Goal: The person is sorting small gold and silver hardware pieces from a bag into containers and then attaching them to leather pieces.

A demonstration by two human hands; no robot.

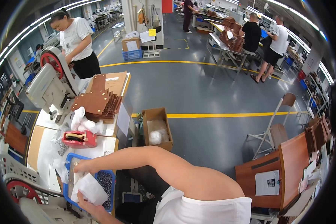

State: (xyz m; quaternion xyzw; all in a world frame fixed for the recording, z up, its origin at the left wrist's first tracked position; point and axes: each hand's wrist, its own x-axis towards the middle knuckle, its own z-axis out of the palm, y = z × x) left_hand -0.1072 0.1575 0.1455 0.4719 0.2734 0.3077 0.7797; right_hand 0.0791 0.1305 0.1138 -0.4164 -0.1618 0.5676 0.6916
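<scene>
My left hand point(91, 205) holds a white bag point(91, 189) from below, tilted over a blue plastic tray point(114, 193). My right hand point(84, 167) is just beyond the bag, over the tray's lighter compartment, with its fingertips at some small pale pieces point(76, 163). Whether it grips one of them or the bag's edge is hidden. Many small dark, shiny pieces point(104, 179) fill the compartment on the side near my body. A red tape dispenser point(82, 140) stands beyond the tray on the white table, beside crumpled white plastic bags point(86, 123).
Brown panels point(98, 105) lie stacked near a pressing machine with a red wheel point(44, 84). Another similar machine point(30, 196) is at lower left. An open cardboard box point(158, 128) stands on the floor. A co-worker point(77, 42) stands past the table; a folding chair point(277, 131) is at right.
</scene>
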